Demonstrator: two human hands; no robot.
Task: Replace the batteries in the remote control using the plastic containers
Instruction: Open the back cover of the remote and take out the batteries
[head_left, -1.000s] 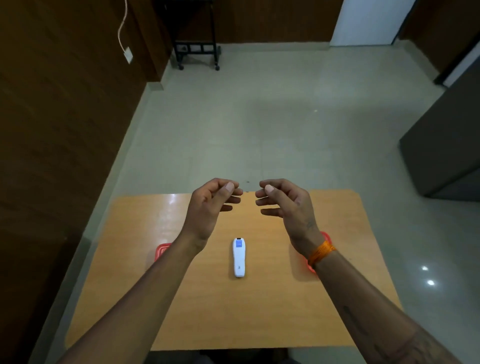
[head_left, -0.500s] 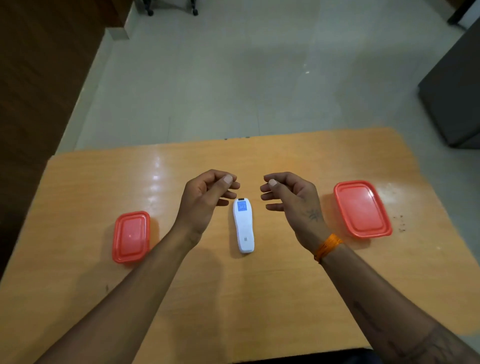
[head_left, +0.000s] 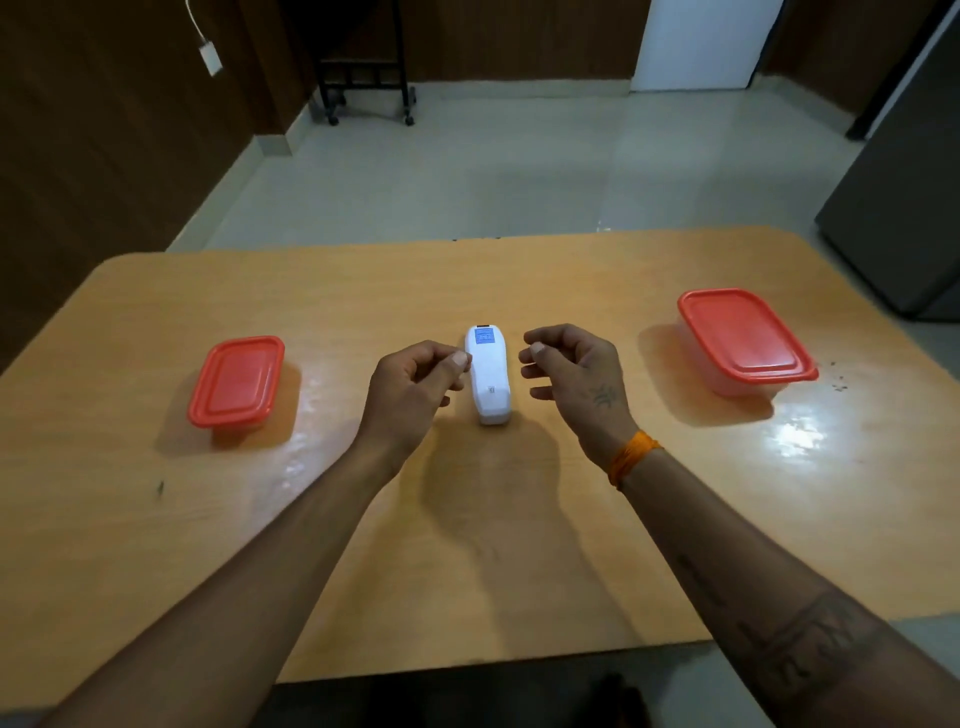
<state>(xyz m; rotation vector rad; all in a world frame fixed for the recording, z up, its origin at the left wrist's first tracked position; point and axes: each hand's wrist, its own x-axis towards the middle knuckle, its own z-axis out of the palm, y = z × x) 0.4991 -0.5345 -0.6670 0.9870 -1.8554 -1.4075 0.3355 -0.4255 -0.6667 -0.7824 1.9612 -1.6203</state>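
My left hand (head_left: 410, 395) hovers just left of the remote control (head_left: 488, 375), its fingers (head_left: 451, 370) loosely curled with the thumb laid over them, grasping nothing. My right hand (head_left: 576, 379) hovers just right of the remote, fingers likewise relaxed in a loose curl and holding nothing; an orange thread band (head_left: 631, 457) circles that wrist. Whether my left thumb tip brushes the remote's edge I cannot tell.

The remote is white and lies flat in the middle of the wooden counter (head_left: 467, 545), lengthwise away from me, with a blue label near its far end and a small mark lower down. It sits between my two hands.

A small plastic container (head_left: 236, 382) with a red lid stands well off to the left on the counter. A larger container (head_left: 745, 340), also red-lidded, stands well off to the right. Both lids are on.

Beyond the counter is a pale tiled floor (head_left: 467, 171).
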